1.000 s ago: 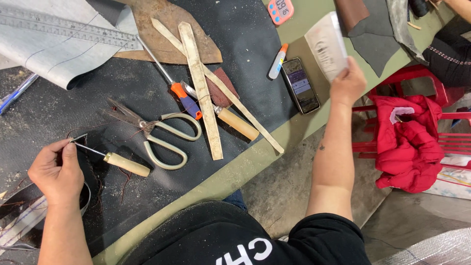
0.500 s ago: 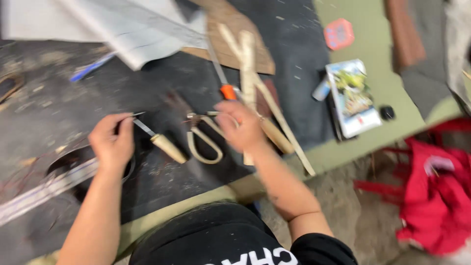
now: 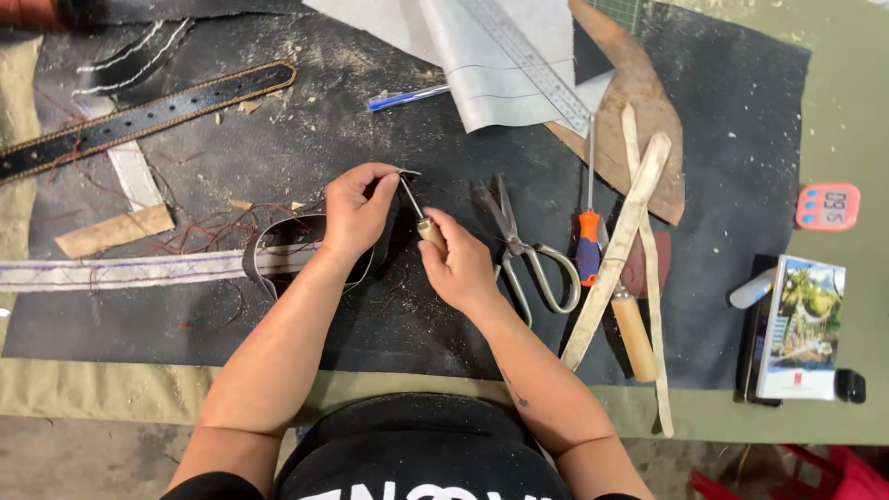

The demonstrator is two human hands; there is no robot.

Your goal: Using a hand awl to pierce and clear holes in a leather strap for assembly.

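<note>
My left hand (image 3: 354, 209) pinches a looped strip of dark leather (image 3: 278, 243) against the black mat (image 3: 370, 139). In my right hand (image 3: 460, 266) I grip the wooden handle of an awl (image 3: 419, 215); its thin metal tip points up-left to the leather at my left fingertips. Red thread (image 3: 222, 231) lies tangled around the loop. Both hands meet near the middle of the mat.
Scissors (image 3: 526, 248), an orange-handled screwdriver (image 3: 589, 231), a wooden-handled tool (image 3: 632, 331) and pale wooden sticks (image 3: 619, 248) lie right of my hands. A studded belt (image 3: 148, 116), a steel ruler (image 3: 532, 63), a blue pen (image 3: 406, 97), a pink timer (image 3: 827, 206) and a booklet (image 3: 796, 326) surround them.
My right hand came back from the far right, where it put the booklet down, and took hold of the awl handle. My left hand stayed pinched on the leather.
</note>
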